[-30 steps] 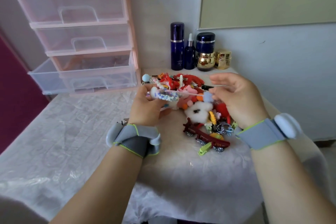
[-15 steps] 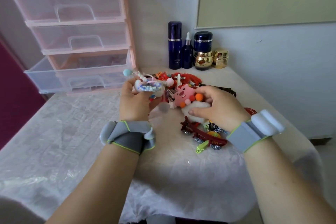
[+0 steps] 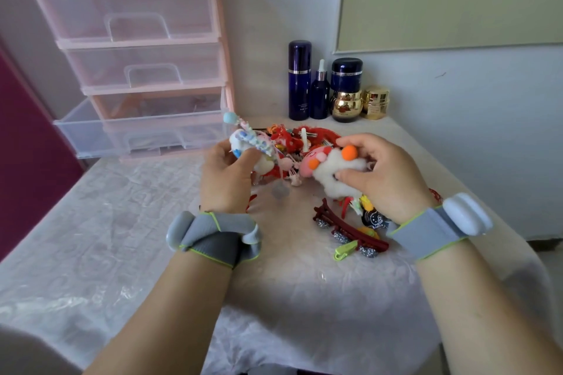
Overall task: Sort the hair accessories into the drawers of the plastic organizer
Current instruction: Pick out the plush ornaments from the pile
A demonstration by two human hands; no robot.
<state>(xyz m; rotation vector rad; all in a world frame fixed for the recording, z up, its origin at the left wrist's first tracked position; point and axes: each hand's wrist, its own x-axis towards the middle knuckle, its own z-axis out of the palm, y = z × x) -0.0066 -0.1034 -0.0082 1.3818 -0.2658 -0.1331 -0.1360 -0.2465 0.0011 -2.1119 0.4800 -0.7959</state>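
A fluffy white plush clip is pinched by the right hand over the pile; a pastel beaded accessory is clutched by the left hand; both are judged light, soft and compressible, best gripped by the body; bottom drawer stands open.

Just 1 cam, on the person's head. It looks forward & down at the table, very close to both arms. Wide view, so the edges bend. The pink drawers sit top left, the wall is at the back. No 2nd view to share with.
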